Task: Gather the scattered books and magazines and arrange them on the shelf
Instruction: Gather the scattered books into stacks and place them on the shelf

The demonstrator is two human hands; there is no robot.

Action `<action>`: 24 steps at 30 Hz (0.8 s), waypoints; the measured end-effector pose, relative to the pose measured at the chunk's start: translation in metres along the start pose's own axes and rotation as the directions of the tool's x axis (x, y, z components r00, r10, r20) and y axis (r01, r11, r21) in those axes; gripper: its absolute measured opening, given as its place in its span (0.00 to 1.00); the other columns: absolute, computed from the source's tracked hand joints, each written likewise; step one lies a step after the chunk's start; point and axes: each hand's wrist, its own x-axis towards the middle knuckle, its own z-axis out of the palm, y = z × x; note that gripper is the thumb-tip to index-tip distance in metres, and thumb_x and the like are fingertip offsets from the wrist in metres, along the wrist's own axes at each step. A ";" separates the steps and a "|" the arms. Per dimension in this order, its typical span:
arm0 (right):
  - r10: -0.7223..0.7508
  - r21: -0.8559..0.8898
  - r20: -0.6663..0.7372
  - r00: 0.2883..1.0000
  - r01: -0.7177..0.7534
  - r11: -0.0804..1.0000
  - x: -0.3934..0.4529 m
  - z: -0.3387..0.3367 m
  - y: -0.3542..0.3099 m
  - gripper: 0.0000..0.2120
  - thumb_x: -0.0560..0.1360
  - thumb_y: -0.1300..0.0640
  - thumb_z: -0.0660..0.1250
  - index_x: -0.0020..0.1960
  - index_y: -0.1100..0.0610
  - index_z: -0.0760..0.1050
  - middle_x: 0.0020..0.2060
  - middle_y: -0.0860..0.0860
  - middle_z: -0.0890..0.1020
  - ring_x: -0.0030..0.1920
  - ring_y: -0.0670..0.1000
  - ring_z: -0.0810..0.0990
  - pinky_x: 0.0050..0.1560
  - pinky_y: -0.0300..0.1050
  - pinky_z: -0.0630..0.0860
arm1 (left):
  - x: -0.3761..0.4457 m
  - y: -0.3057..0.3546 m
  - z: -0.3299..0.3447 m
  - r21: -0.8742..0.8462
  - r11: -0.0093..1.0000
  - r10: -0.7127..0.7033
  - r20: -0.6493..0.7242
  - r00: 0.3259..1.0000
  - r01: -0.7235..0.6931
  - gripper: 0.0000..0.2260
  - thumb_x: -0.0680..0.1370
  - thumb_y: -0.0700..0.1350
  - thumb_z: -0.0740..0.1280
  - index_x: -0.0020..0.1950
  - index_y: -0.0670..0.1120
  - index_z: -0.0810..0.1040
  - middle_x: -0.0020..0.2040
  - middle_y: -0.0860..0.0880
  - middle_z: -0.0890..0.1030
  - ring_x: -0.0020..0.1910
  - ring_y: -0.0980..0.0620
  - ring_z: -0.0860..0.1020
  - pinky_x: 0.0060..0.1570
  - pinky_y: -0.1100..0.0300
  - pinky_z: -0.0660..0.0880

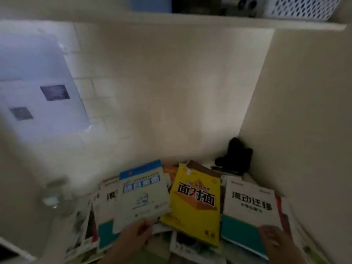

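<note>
From your head camera, your left hand holds the near edge of a pale book with a blue top; its blue words are too blurry to read. Its long side points to 12 o'clock. At 3 o'clock of it lies a yellow book saying 面对面. Farther toward 3 o'clock is a white and teal book saying 滚动迁移. Your right hand rests on its near corner; I cannot tell if the fingers curl. The pile of books and magazines under them is mostly hidden.
</note>
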 end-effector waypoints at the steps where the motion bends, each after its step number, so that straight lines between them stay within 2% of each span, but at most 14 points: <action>1: -0.046 0.018 -0.024 0.999 0.046 0.999 0.007 0.021 -0.009 0.08 0.76 0.56 0.68 0.52 0.46 0.74 0.51 0.49 0.82 0.45 0.41 0.78 0.46 0.39 0.75 | 0.021 0.009 -0.003 0.012 0.999 0.031 -0.030 0.999 -0.030 0.05 0.80 0.47 0.63 0.45 0.49 0.74 0.41 0.53 0.79 0.38 0.57 0.77 0.39 0.66 0.74; 2: -0.052 -0.017 -0.067 0.996 0.051 0.999 0.011 0.036 -0.030 0.08 0.76 0.56 0.68 0.52 0.46 0.74 0.51 0.49 0.81 0.46 0.42 0.78 0.45 0.39 0.75 | 0.035 0.024 -0.007 0.038 0.998 0.062 -0.074 0.995 -0.059 0.05 0.80 0.46 0.63 0.46 0.48 0.74 0.42 0.53 0.78 0.39 0.57 0.76 0.39 0.67 0.74; 4: -0.157 -0.113 -0.001 0.988 0.156 0.981 0.025 0.059 -0.046 0.08 0.77 0.55 0.67 0.55 0.48 0.74 0.54 0.48 0.77 0.49 0.45 0.78 0.49 0.42 0.76 | 0.059 0.042 0.002 0.077 0.991 0.125 -0.223 0.967 -0.110 0.02 0.80 0.46 0.64 0.48 0.48 0.75 0.45 0.52 0.77 0.42 0.56 0.76 0.41 0.66 0.73; 6: -0.187 -0.178 0.080 0.979 0.199 0.964 0.043 0.079 -0.048 0.15 0.78 0.53 0.66 0.63 0.51 0.72 0.56 0.46 0.73 0.55 0.46 0.74 0.56 0.42 0.73 | 0.074 0.047 0.020 0.110 0.981 0.188 -0.300 0.935 -0.162 0.02 0.78 0.44 0.66 0.50 0.48 0.75 0.47 0.52 0.76 0.45 0.54 0.75 0.43 0.63 0.72; 9: -0.166 -0.254 0.201 0.965 0.215 0.943 0.060 0.104 -0.045 0.24 0.77 0.47 0.65 0.71 0.52 0.66 0.63 0.47 0.70 0.64 0.50 0.70 0.65 0.46 0.70 | 0.100 0.044 0.022 0.192 0.972 0.206 -0.397 0.894 -0.138 0.06 0.75 0.42 0.68 0.52 0.45 0.77 0.50 0.47 0.76 0.48 0.50 0.71 0.48 0.58 0.68; 11: -0.143 -0.338 0.248 0.958 0.224 0.914 0.069 0.119 -0.040 0.30 0.76 0.42 0.64 0.74 0.51 0.62 0.69 0.50 0.67 0.68 0.52 0.68 0.69 0.51 0.68 | 0.114 0.036 0.015 0.261 0.965 0.129 -0.406 0.905 -0.021 0.15 0.74 0.46 0.70 0.60 0.46 0.76 0.58 0.45 0.75 0.55 0.45 0.71 0.54 0.51 0.69; 14: -0.110 -0.453 0.330 0.938 0.259 0.853 0.076 0.134 -0.038 0.36 0.75 0.36 0.61 0.76 0.50 0.55 0.74 0.50 0.61 0.74 0.53 0.61 0.74 0.56 0.59 | 0.127 0.005 -0.005 0.239 0.935 -0.161 -0.369 0.916 0.260 0.27 0.75 0.58 0.66 0.71 0.49 0.67 0.70 0.43 0.66 0.68 0.39 0.64 0.65 0.43 0.64; 16: -0.146 -0.462 0.346 0.927 0.304 0.833 0.077 0.142 -0.044 0.36 0.75 0.35 0.60 0.76 0.49 0.55 0.74 0.50 0.61 0.74 0.53 0.60 0.74 0.56 0.57 | 0.130 -0.019 -0.024 0.220 0.897 -0.295 -0.347 0.890 0.383 0.33 0.74 0.65 0.63 0.73 0.48 0.63 0.71 0.40 0.65 0.69 0.37 0.63 0.66 0.40 0.65; 19: -0.196 -0.381 0.322 0.926 0.316 0.869 0.078 0.160 -0.066 0.30 0.77 0.39 0.61 0.74 0.51 0.62 0.69 0.49 0.67 0.68 0.51 0.67 0.70 0.48 0.65 | 0.129 -0.043 -0.047 0.217 0.851 -0.407 -0.302 0.862 0.478 0.42 0.68 0.72 0.64 0.72 0.46 0.61 0.67 0.39 0.69 0.65 0.38 0.69 0.63 0.41 0.68; 21: -0.202 -0.281 0.319 0.926 0.296 0.913 0.075 0.175 -0.090 0.23 0.79 0.43 0.59 0.71 0.52 0.67 0.63 0.49 0.74 0.61 0.50 0.73 0.61 0.42 0.71 | 0.127 -0.051 -0.055 0.096 0.869 -0.449 -0.264 0.854 0.486 0.42 0.67 0.68 0.71 0.69 0.43 0.63 0.63 0.40 0.74 0.59 0.40 0.74 0.59 0.45 0.74; 22: -0.208 -0.220 0.311 0.927 0.283 0.934 0.073 0.182 -0.104 0.19 0.80 0.45 0.58 0.68 0.52 0.70 0.57 0.49 0.78 0.54 0.48 0.76 0.54 0.38 0.73 | 0.126 -0.054 -0.059 0.038 0.873 -0.464 -0.247 0.851 0.487 0.40 0.66 0.64 0.73 0.68 0.42 0.64 0.60 0.41 0.76 0.55 0.42 0.77 0.53 0.48 0.76; 24: -0.183 -0.111 0.298 0.937 0.224 0.968 0.071 0.196 -0.131 0.13 0.81 0.47 0.57 0.56 0.51 0.76 0.42 0.49 0.80 0.39 0.43 0.76 0.38 0.32 0.71 | 0.123 -0.057 -0.068 -0.103 0.857 -0.515 -0.207 0.832 0.505 0.34 0.67 0.57 0.77 0.63 0.40 0.68 0.56 0.41 0.79 0.47 0.45 0.78 0.45 0.51 0.78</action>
